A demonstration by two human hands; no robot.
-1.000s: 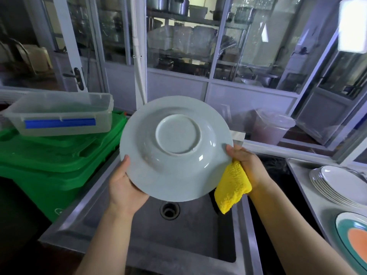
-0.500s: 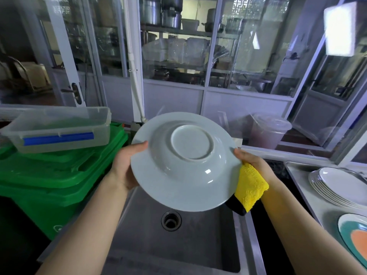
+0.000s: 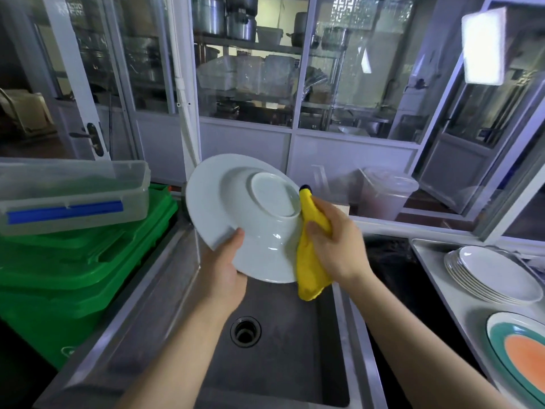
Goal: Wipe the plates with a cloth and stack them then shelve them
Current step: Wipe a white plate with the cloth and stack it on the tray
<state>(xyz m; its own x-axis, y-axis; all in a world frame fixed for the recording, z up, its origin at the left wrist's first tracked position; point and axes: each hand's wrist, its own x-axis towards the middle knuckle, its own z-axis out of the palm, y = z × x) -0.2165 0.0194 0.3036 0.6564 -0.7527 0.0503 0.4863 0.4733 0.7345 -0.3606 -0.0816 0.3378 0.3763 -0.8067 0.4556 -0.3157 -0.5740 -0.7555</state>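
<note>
The left hand (image 3: 224,270) grips the plate (image 3: 236,211) at its lower rim; the right hand (image 3: 336,243) clenches the yellow cloth (image 3: 309,261), apparently touching the plate's right underside.

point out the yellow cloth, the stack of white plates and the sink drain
yellow cloth (image 3: 309,270): head view, lower hanging fold
stack of white plates (image 3: 495,276): head view, face of the top plate
round metal sink drain (image 3: 245,332): head view, its dark opening

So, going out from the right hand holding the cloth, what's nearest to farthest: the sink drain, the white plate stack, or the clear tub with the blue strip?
1. Sink drain, below, left.
2. White plate stack, right counter.
3. Clear tub, far left.
</note>
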